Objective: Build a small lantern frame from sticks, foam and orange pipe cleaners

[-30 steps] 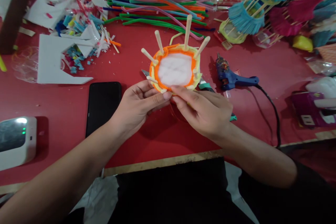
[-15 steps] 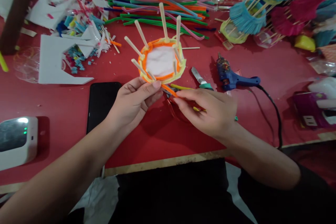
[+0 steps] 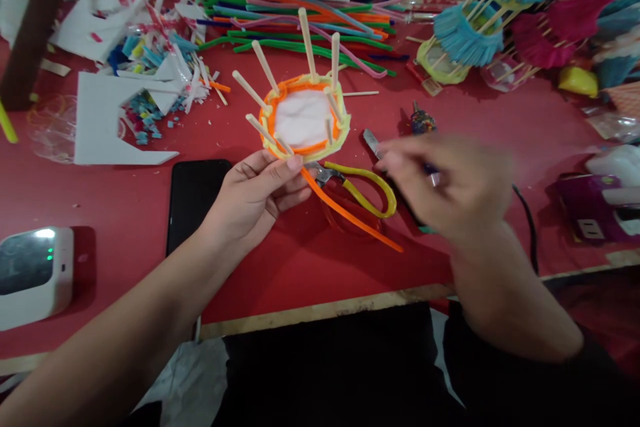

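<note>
My left hand [image 3: 260, 190] pinches the near rim of a small round craft base [image 3: 305, 119], its thumb on top. The base has a white floor, a yellow and orange pipe-cleaner edge and several wooden sticks standing up around it. From under my thumb a loose orange pipe cleaner [image 3: 350, 215] trails down to the right. My right hand [image 3: 445, 180] is raised, smeared by motion, over the blue hot glue gun [image 3: 424, 121] and a utility knife [image 3: 371, 141], hiding much of both. Scissors with yellow handles [image 3: 387, 197] lie between my hands.
Several pipe cleaners [image 3: 300, 33] lie at the back. Foam scraps [image 3: 100, 120] and cut bits are on the left, near a black phone [image 3: 195, 203] and a white device [image 3: 35, 273]. Paper-fringed stick models [image 3: 467, 33] stand back right; a purple box [image 3: 587, 213] sits at the right.
My right hand has let go of the orange pipe cleaner and moved right, over the glue gun. The strip's free end now hangs out, and the scissors' yellow handle shows. My left hand keeps its grip.
</note>
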